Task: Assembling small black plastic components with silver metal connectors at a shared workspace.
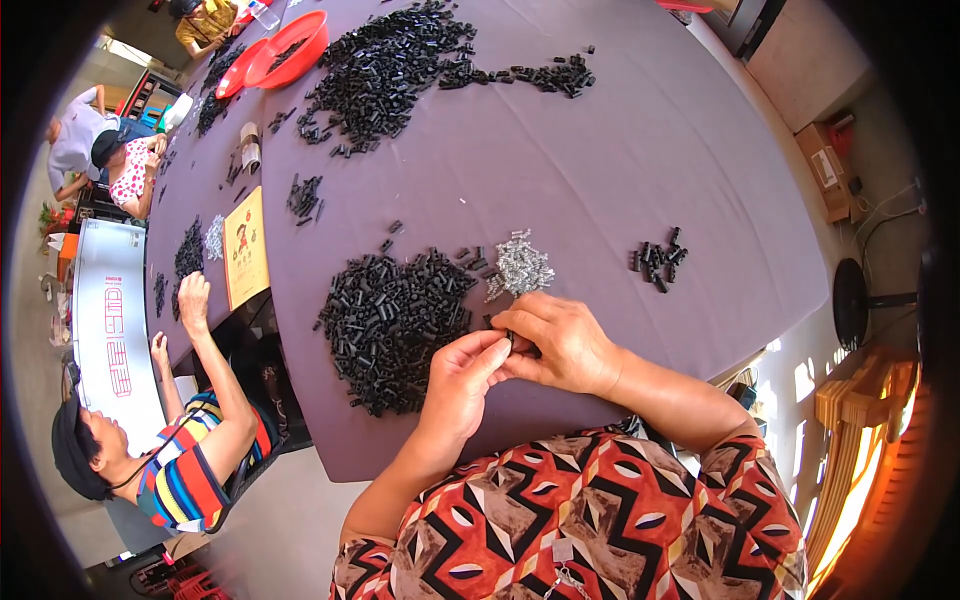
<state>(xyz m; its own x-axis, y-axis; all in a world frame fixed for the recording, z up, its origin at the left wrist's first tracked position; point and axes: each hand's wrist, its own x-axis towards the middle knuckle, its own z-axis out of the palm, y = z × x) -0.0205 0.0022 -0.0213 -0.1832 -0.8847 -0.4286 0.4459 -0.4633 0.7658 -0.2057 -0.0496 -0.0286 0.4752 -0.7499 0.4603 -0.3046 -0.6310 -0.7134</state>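
The grey-purple table (720, 220) bore a far black heap (385, 75) and — crowding the left hand (460, 378) — a near black heap (395, 325). A yellow booklet (246, 247) lay left; silver pieces (522, 266) sat just beyond the right hand (562, 345). Both hands pinched a small black piece (511, 338), mostly hidden.

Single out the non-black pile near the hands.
The silvery pile just beyond the right hand; the large pile to its left and the small pile to its right are black.
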